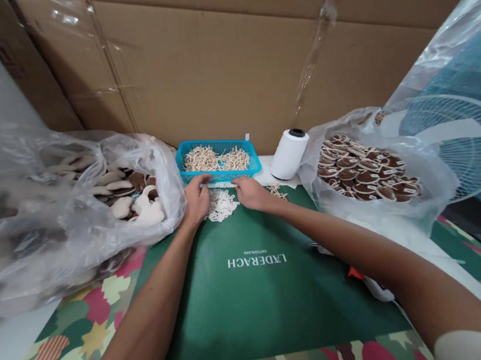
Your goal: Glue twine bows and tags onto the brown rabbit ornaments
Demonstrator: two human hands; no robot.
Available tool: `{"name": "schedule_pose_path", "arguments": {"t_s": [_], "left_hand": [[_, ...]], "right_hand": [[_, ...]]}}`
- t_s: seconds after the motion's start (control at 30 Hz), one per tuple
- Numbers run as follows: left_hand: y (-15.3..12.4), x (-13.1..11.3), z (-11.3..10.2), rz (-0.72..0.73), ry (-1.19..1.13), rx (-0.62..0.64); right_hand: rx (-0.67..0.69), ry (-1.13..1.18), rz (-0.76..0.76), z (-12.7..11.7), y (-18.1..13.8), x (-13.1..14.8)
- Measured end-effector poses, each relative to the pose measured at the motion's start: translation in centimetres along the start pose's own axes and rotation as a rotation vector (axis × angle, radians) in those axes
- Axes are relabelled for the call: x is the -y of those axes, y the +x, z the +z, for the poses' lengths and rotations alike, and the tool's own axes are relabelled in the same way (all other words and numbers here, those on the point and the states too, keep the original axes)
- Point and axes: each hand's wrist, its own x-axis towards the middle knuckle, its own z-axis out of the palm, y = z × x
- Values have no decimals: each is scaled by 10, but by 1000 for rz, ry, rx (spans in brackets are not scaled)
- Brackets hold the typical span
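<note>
My left hand (198,200) and my right hand (251,192) reach forward to the near rim of a blue plastic basket (184,155) filled with thin pale sticks. Both hands have their fingers curled, touching the basket's front edge. Between the hands lies a small heap of white cut pieces (221,204) on a dark green sheet (256,296) printed with white lettering. What the fingers pinch, if anything, is too small to make out.
A clear bag of cream and brown flat pieces (129,194) lies at the left. Another clear bag of round brown badges (366,172) sits at the right, beside a white thread spool (289,153). Cardboard boxes (224,58) wall the back; a white fan (461,142) stands at the right.
</note>
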Motion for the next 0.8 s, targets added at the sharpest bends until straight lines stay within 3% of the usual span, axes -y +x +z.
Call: {"name": "schedule_pose_path", "arguments": {"t_s": [0.17,0.3,0.8], "left_hand": [[-2,-4,7,15,135,111],[-4,-8,8,36,206,167],[-23,-21,2,19,292,155]], "right_hand": [[-48,-19,92,16,4,9],[-69,-17,74,21,5,8],[-73,-20,10,16,-2,7]]}}
